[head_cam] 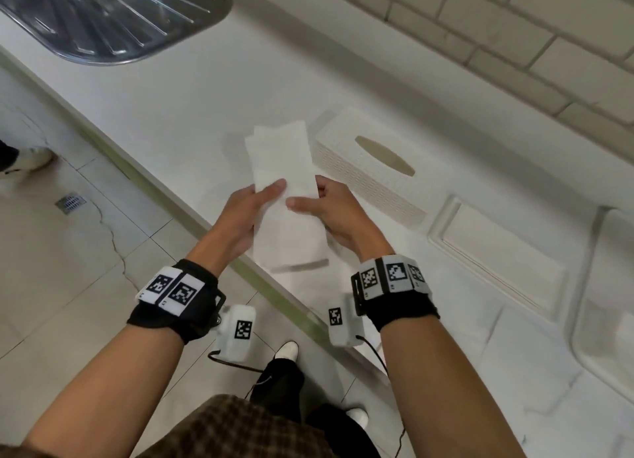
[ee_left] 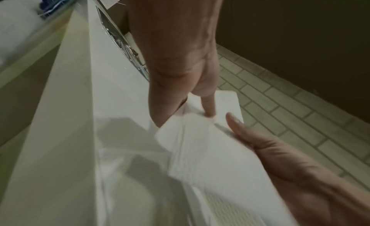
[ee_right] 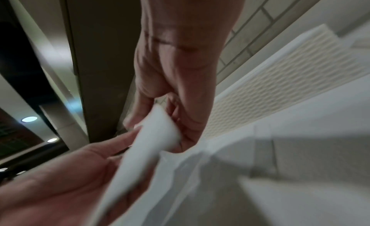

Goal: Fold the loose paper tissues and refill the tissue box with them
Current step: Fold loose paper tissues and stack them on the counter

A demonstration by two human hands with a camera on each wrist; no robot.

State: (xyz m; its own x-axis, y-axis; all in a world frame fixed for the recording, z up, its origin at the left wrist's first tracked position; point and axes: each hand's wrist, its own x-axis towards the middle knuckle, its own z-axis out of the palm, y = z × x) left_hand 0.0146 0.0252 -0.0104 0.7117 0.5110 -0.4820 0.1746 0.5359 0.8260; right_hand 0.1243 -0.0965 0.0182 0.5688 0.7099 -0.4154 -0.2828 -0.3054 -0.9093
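A long folded white tissue [head_cam: 286, 196] is held above the counter's front edge. My left hand [head_cam: 264, 196] pinches its left side, thumb on top and fingers beneath. On the right side my right hand [head_cam: 308, 201] pinches it the same way. In the left wrist view a left finger [ee_left: 208, 109] presses on the tissue [ee_left: 210, 150]. The right wrist view shows the tissue [ee_right: 152, 140] curled between both hands. The white ribbed tissue box [head_cam: 370, 172] with its oval slot stands just right of the tissue, and its wall [ee_right: 280, 87] also shows there.
A flat white tray-like panel [head_cam: 497, 262] lies right of the box, with another white tray [head_cam: 603, 303] further right. A steel drainboard [head_cam: 113, 14] sits at the far left of the white counter [head_cam: 192, 90]. A tiled wall runs behind.
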